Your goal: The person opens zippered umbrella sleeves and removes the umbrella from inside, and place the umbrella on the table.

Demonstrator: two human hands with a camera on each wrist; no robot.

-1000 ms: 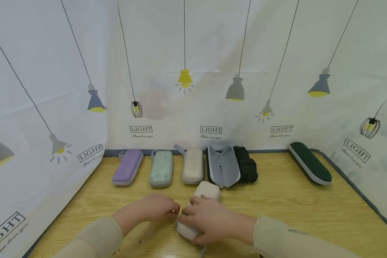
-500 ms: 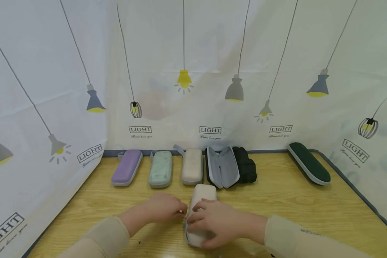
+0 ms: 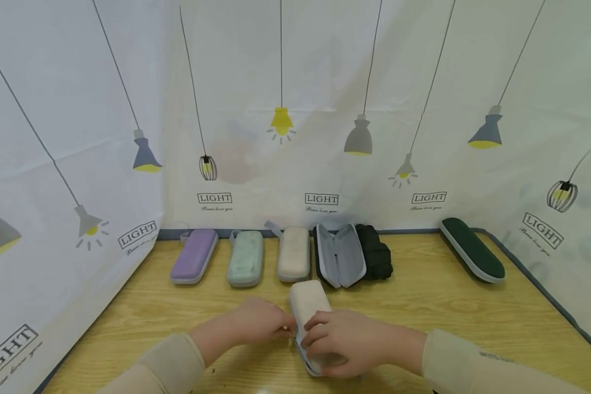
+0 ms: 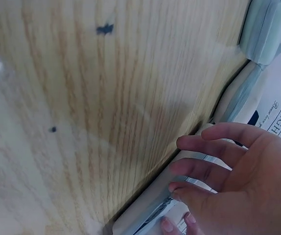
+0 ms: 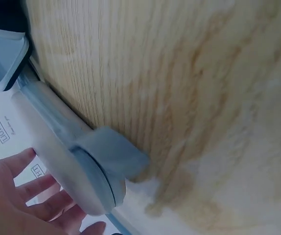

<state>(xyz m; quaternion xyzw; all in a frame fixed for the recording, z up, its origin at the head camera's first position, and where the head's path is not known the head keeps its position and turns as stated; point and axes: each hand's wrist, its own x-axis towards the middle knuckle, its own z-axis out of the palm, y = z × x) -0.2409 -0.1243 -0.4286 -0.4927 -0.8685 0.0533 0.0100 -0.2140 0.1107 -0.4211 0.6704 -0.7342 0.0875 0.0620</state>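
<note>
A cream hard-shell glasses case [image 3: 309, 298] lies on the table in front of me, its far end turned slightly left. My right hand [image 3: 345, 342] grips its near half, fingers across the top and the thumb at the near end. At the left side seam, my left hand [image 3: 261, 323] pinches with thumb and forefinger at the zipper; the pull is hidden by the fingers. In the left wrist view a dark gap shows along the seam of this glasses case [image 4: 130, 223]. A grey strap [image 5: 113, 152] sticks out from its end in the right wrist view.
Along the back stand a purple case [image 3: 194, 256], a mint case [image 3: 245, 257], another cream case [image 3: 294, 253], an unzipped black case [image 3: 342, 254] with grey lining, and a black bundle [image 3: 376, 251]. A dark green case [image 3: 473, 249] lies far right. Printed cloth [image 3: 320, 164] walls the table.
The case has shifted right, and its far end has swung from right to left. Both hands have moved right with it; the seam's gap at the near left end shows more.
</note>
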